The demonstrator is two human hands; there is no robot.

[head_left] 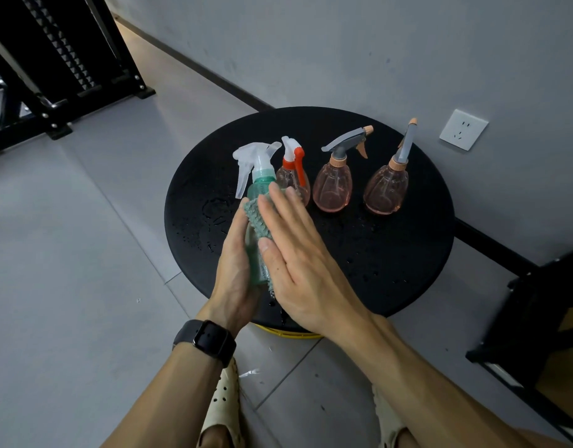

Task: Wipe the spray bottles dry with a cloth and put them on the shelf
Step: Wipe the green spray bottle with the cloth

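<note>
1. Head view, the only one: my left hand (235, 270) grips the teal spray bottle (260, 189), fingers wrapped round its body, held over the near edge of the round black table (407, 270).
2. My right hand (298, 253) lies flat, fingers straight, pressing the green cloth (257, 221) to the bottle. So I'd say I'm mid-wipe on bottle one.
3. Three pink bottles (332, 189) stand further back on the table, which is wet with droplets.
4. Next, probably: turn the bottle, finish drying, then carry it to the black shelf (537, 318) right of the table.
</note>
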